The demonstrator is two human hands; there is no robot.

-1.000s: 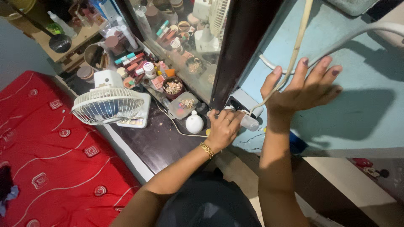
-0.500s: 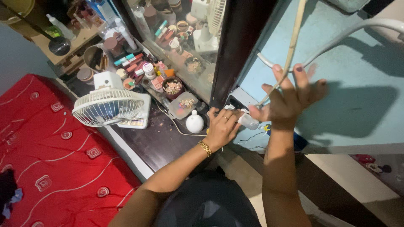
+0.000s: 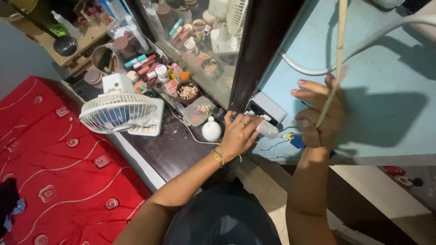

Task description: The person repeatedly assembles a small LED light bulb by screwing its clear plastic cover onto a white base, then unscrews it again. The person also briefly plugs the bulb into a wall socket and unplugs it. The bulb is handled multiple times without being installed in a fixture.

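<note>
Your left hand (image 3: 239,134) grips a white plug (image 3: 266,129) at the wall socket (image 3: 268,108); your right hand (image 3: 320,113) closes loosely around a pale cord (image 3: 339,41). Nearby, a clear box (image 3: 199,110) holds trinkets, beside a round white bottle (image 3: 211,130).

Bright, even indoor light falls on the pale blue wall (image 3: 386,90), where the right hand (image 3: 320,113) throws a broad dark shadow to its right. That hand is slightly motion-blurred. Wide-angle distortion bends the edges around the wall; the mirror (image 3: 200,41) left of it glares faintly.
</note>
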